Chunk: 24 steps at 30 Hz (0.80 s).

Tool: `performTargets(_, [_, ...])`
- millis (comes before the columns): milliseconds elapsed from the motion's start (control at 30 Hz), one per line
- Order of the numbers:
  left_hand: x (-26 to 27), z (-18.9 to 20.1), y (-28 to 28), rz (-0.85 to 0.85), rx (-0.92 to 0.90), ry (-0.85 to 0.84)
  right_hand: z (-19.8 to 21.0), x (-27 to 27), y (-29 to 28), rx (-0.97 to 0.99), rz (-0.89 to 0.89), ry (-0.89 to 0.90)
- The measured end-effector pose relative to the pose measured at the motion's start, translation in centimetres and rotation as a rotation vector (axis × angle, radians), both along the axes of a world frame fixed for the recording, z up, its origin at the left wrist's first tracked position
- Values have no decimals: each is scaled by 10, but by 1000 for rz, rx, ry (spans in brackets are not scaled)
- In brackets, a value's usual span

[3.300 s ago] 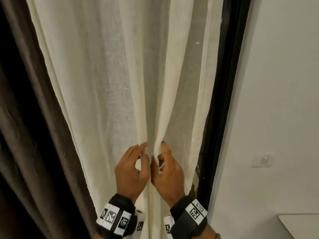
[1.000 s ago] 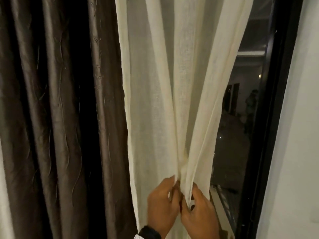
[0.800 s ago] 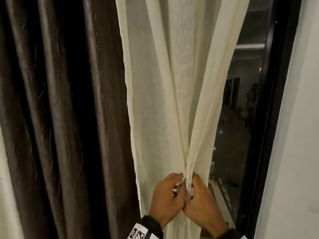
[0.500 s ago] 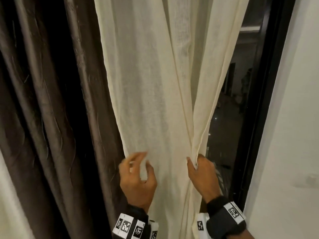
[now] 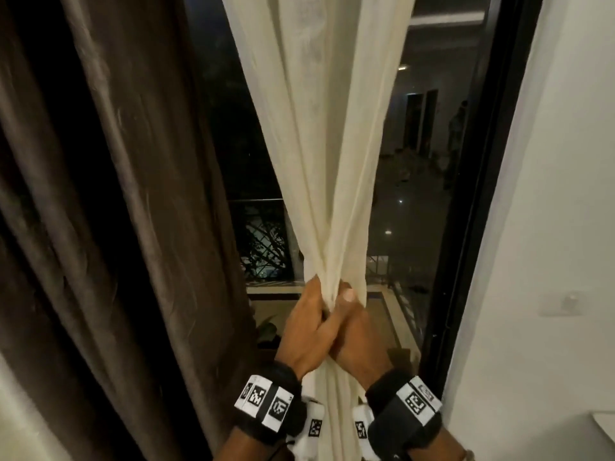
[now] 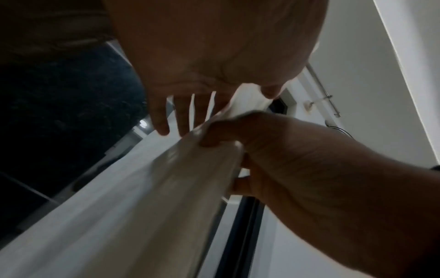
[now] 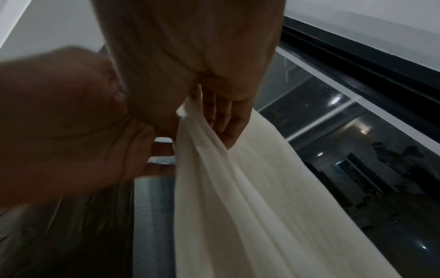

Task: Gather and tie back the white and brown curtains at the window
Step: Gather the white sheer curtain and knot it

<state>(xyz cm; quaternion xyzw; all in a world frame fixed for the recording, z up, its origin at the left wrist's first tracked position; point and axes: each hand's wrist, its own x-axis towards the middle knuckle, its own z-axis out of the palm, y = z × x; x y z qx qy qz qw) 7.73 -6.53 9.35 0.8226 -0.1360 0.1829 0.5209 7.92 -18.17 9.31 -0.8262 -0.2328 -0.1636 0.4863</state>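
Observation:
The white curtain [image 5: 319,134] is drawn into one narrow bundle in front of the dark window. My left hand [image 5: 307,324] wraps round the bundle from the left and my right hand [image 5: 357,331] from the right. The two hands touch each other. In the left wrist view the white curtain [image 6: 166,188] runs between my left thumb and fingers [image 6: 161,122], with the right hand [image 6: 297,165] clenched on it. The right wrist view shows my right fingers [image 7: 223,122] curled behind the white curtain [image 7: 238,188]. The brown curtain [image 5: 116,194] hangs loose at the left, untouched.
The black window frame [image 5: 472,194] stands just right of my hands, with the white wall [image 5: 559,161] and a wall switch [image 5: 562,302] beyond it. Dark window glass [image 5: 239,144] shows between the two curtains. A pale table corner [image 5: 604,427] sits at the bottom right.
Half a second ago my hands were apart, the left one open at the curtain's left side. It has swept that fabric over to the right hand, and glass now shows between the curtains.

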Motion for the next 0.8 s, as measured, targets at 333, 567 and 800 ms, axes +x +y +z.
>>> performTargets(333, [29, -21, 1, 247, 62, 108, -97, 21, -79, 146, -169, 146])
performTargets(567, [28, -45, 0, 285, 162, 210, -154, 33, -105, -205, 102, 657])
performTargets(800, [24, -70, -8, 279, 225, 327, -173, 16, -42, -309, -11, 691])
